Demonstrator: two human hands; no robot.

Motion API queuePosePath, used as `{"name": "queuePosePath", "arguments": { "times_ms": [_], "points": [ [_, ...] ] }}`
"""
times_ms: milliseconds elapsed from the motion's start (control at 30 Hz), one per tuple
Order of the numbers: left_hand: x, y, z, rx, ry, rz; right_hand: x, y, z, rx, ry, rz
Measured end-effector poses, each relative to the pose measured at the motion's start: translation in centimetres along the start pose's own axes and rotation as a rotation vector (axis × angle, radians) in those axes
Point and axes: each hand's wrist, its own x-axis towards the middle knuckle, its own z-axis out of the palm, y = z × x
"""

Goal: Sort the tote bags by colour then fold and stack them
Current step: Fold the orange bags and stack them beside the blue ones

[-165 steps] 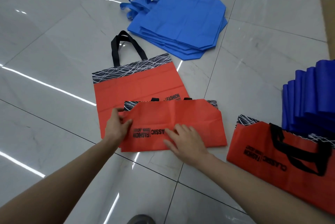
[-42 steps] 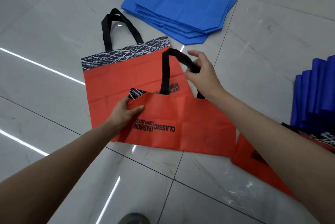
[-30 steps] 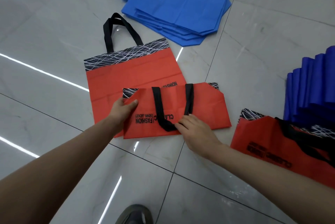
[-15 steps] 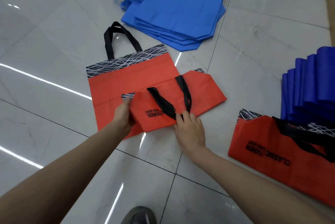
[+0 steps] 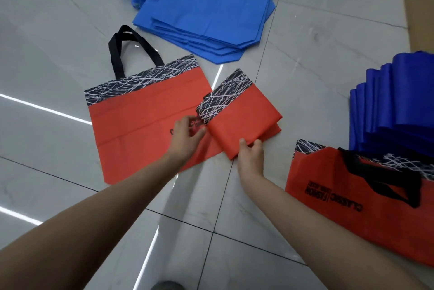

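The folded red bag [image 5: 239,120] sits half on the flat red bag [image 5: 141,125] on the floor [image 5: 305,43], the left hand [image 5: 187,132] pinching its creased edge and the right hand [image 5: 250,156] gripping the near corner; it would be best to square the edges and press the crease flat before stacking.

folded tote [image 5: 237,123] on flat tote [image 5: 141,125] right edge | tote pile [image 5: 211,3] behind | folded stack [image 5: 399,102] right

Bare forearms [image 5: 131,195] end in left hand [image 5: 185,133] and right hand [image 5: 250,157]; one grey shoe [image 5: 167,286].
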Motion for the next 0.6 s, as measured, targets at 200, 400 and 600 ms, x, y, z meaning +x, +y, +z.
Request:
{"name": "queuePosePath", "arguments": {
  "times_ms": [200, 400, 600],
  "points": [
    [1.8, 2.1, 5.0, 0.556, -0.060, 0.248, 0.9, -0.3, 0.0, 0.184, -0.003, 0.204],
    [2.5, 0.3, 6.6, 0.806, -0.130, 0.305, 1.4, -1.7, -2.8, -0.546, 0.263, -0.634],
    [2.8, -1.2, 7.3, 0.874, -0.067, 0.425, 9.3, -1.7, -3.2, -1.223, -0.273, -0.943]
  ]
}}
